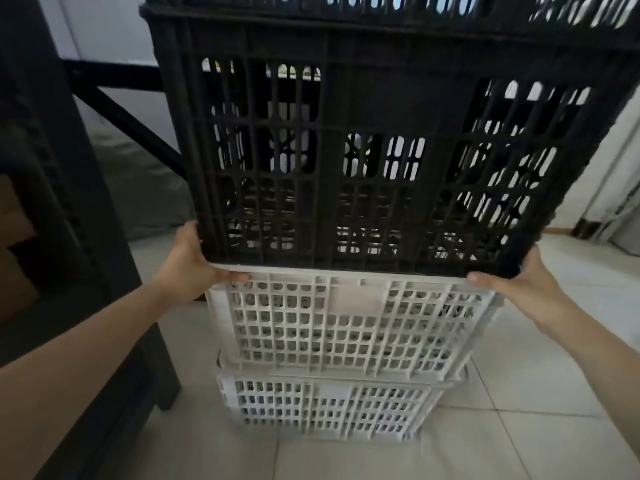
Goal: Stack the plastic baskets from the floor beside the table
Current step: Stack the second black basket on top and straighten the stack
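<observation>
Both hands, left [194, 258] and right [512, 282], grip the black basket's [346, 150] bottom corners, apparently to seat it squarely on the two white baskets [346, 327] stacked on the floor [519, 393].

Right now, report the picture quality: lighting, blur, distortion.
Head view: backlit, so the black basket reads near-silhouette with bright light blowing out through its slots; the dark table at left loses detail in shadow; the white baskets and floor tiles are evenly lit; wide-angle bending tilts the stack's sides; left hand and right hand are slightly soft.
</observation>
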{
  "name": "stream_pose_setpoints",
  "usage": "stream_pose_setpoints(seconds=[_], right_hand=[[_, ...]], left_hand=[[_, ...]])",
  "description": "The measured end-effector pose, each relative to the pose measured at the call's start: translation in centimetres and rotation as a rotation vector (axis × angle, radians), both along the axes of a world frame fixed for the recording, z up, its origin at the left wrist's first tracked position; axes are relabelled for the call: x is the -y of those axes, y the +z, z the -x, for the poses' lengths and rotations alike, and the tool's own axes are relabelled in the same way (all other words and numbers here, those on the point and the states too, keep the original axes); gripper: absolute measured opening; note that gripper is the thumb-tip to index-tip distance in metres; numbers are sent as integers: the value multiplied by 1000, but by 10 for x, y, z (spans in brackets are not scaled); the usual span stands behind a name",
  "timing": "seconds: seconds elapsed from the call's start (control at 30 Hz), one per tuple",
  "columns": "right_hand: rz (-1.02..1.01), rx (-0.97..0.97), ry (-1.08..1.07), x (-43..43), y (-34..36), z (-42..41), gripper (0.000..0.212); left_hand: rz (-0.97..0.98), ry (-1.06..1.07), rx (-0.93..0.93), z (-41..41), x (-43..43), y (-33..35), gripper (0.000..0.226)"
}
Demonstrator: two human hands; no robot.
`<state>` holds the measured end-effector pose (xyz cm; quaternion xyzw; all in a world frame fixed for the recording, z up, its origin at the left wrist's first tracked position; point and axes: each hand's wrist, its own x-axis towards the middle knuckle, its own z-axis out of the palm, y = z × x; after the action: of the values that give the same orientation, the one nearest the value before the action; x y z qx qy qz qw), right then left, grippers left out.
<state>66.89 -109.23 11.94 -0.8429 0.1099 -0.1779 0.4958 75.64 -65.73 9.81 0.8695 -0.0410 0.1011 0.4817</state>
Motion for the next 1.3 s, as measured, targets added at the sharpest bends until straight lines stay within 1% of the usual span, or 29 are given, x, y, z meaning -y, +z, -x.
stream_pose_setpoints(seconds=[0.03, 0.07, 0.13, 0.17, 0.2, 0.27, 0.4, 0.47, 0.5, 0.53, 0.57, 0.6, 0.63, 0.67, 0.73, 0.77, 0.8, 0.83, 0.9, 0.93, 0.97, 1.03, 1.07, 1.1, 1.17, 1.23, 1.3], right_hand=[[38, -23, 43, -2, 3, 3, 139], [72, -27, 66, -5, 5, 5, 128], [80, 60, 45, -12, 5, 10, 91], [65, 109, 10, -13, 1, 10, 81], [50, 137, -28, -16, 0, 11, 81], [36, 156, -65, -16, -4, 14, 88], [15, 186, -2, -15, 3, 14, 69], [26, 195, 2, -14, -2, 13, 63], [29, 182, -31, -11, -11, 12, 69], [25, 168, -55, -8, -23, 10, 91], [-41, 112, -97, -6, -37, 9, 117], [-141, 62, -137, -3, -56, 8, 136], [-231, -36, -150, -1, -78, 9, 146], [-272, -127, -118, 1, -105, 10, 149], [-251, -301, 4, 1, -153, 16, 148], [-226, -357, 50, 1, -170, 17, 148], [-212, -383, 76, 1, -186, 18, 147], [-234, -394, 72, -3, -193, 18, 146], [-307, -373, 28, -2, -212, 16, 155], [-362, -368, -19, -2, -220, 14, 149], [-314, -370, -39, -6, -225, 15, 135], [-35, -352, -61, -13, -234, 15, 116], [33, -336, -117, -13, -240, 12, 110], [44, -302, -171, -14, -243, 8, 103], [31, -252, -254, -18, -243, 4, 100], [34, -233, -266, -22, -245, 4, 102], [62, -230, -277, -24, -245, 6, 96]], left_hand=[[12, 10, -9, 0, 3, 3, 107], [27, 8, -34, 1, 6, 5, 102], [50, 39, -36, 3, 7, 4, 102], [32, 67, -8, 1, 4, -1, 105], [9, 88, -1, 1, 2, -2, 105], [-18, 108, 16, 5, 1, -1, 103], [-30, 119, -21, 11, 4, 6, 99], [14, 124, -2, 16, 7, 4, 103], [73, 151, 6, 18, 9, -3, 108], [162, 197, -8, 23, 11, -14, 109], [255, 248, -34, 27, 12, -32, 109], [290, 272, -91, 30, 13, -53, 108], [263, 247, -171, 35, 14, -75, 107], [204, 182, -266, 39, 15, -101, 106], [95, 67, -381, 43, 14, -145, 96], [61, 51, -390, 44, 14, -163, 93], [22, 68, -391, 42, 12, -180, 92], [-16, 74, -386, 42, 14, -189, 98], [-168, 100, -370, 44, 15, -201, 104], [-170, 93, -346, 46, 18, -201, 100], [-122, 68, -336, 45, 20, -205, 93], [-66, 55, -310, 41, 26, -211, 83], [-27, 70, -303, 42, 29, -210, 78], [6, 88, -282, 40, 29, -214, 72], [-11, 106, -261, 37, 24, -216, 64], [-51, 82, -255, 33, 12, -219, 69], [-49, 25, -277, 28, 4, -215, 81]])
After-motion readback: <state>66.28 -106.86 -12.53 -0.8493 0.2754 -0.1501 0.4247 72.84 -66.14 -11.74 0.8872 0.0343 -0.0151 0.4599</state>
